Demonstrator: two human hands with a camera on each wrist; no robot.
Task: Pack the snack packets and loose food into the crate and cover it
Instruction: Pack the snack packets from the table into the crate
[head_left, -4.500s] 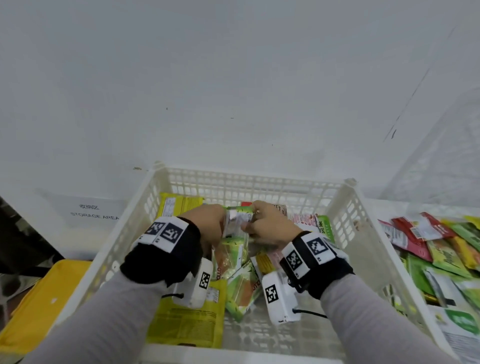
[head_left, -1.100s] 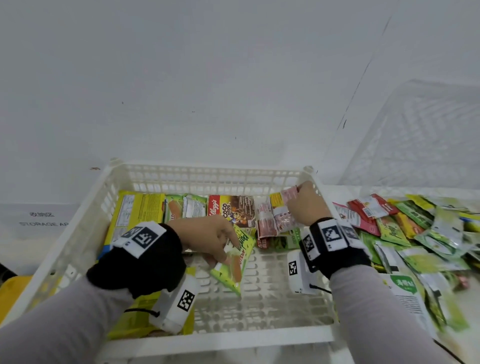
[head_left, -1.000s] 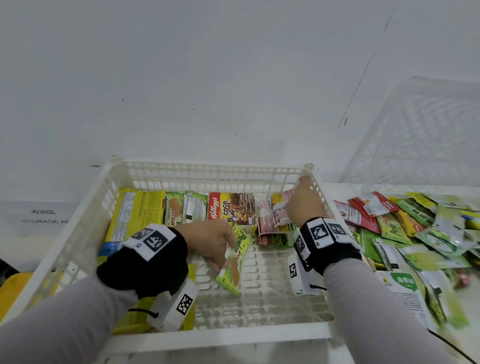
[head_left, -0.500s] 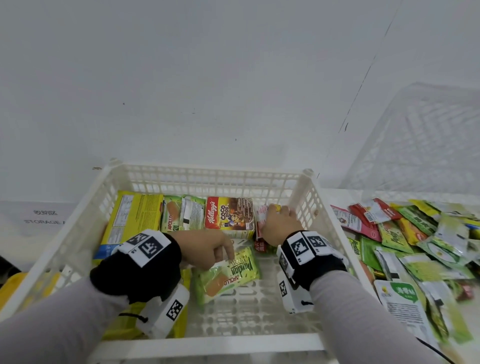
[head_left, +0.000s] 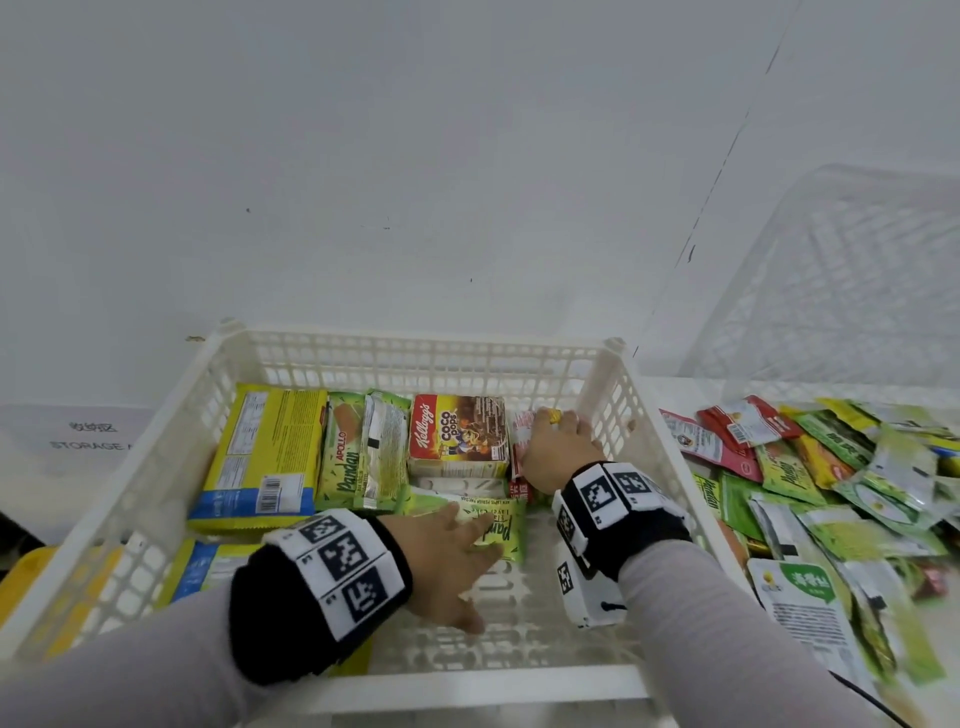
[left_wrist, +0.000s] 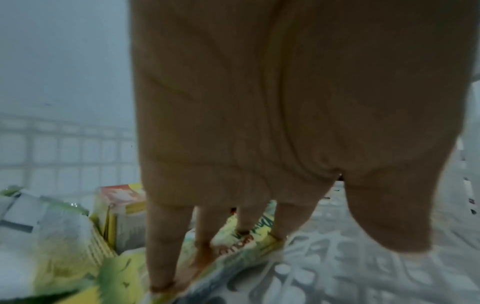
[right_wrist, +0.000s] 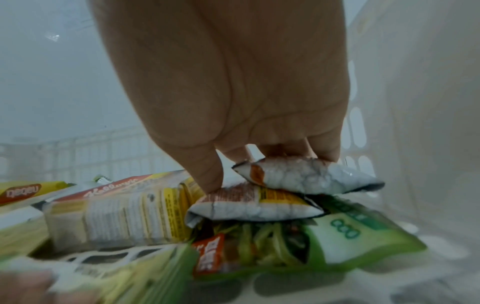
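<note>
Packets fill the far half of a white crate (head_left: 156, 483): a yellow bag (head_left: 265, 457), green wafer packs (head_left: 363, 452) and a cereal box (head_left: 457, 434) in a row. The left hand (head_left: 447, 558), fingers straight, presses a green packet (head_left: 493, 527) flat on the crate floor. The right hand (head_left: 558, 447) pinches small sachets (right_wrist: 298, 181) in the far right corner. These look light, soft and crinkly (probably slippery), so best pinched at the sealed edges. More packets (head_left: 831, 493) lie loose on the table to the right.
</note>
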